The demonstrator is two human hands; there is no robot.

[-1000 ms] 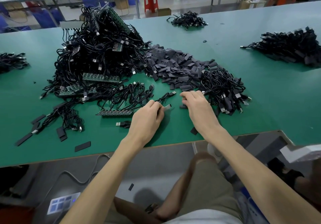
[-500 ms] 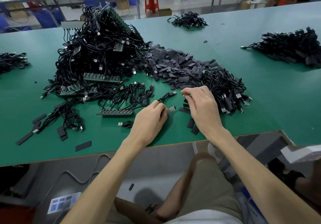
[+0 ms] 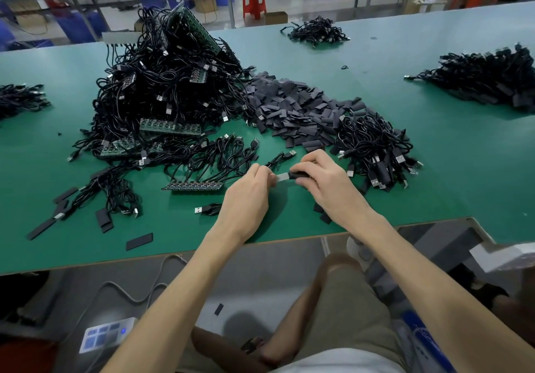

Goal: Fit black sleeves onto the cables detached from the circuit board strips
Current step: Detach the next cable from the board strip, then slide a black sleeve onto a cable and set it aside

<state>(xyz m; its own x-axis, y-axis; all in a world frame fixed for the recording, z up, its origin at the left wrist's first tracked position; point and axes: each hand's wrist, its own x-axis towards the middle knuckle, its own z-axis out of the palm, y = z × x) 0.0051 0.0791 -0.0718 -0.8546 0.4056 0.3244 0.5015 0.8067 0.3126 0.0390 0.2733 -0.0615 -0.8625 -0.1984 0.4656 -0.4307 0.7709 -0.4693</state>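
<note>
Left hand (image 3: pixel 249 190) grip pinches the cable (image 3: pixel 283 176) by its silver plug, right hand (image 3: pixel 327 181) grip holds the black sleeve (image 3: pixel 301 174), both low over the table (image 3: pixel 173 242) front edge; line plug up with sleeve mouth, push straight, don't crumple.

The right hand (image 3: pixel 327 184) is now lifted off the table (image 3: pixel 451 170), pinching a black sleeve (image 3: pixel 299 174) it lacked a second ago, and brings it up against the silver plug (image 3: pixel 282 177) that the left hand (image 3: pixel 249 196) grips.

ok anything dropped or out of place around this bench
One black sleeve lies on the floor below the table edge, probably dropped. A few loose sleeves lie scattered at front left, away from the sleeve pile.
</note>
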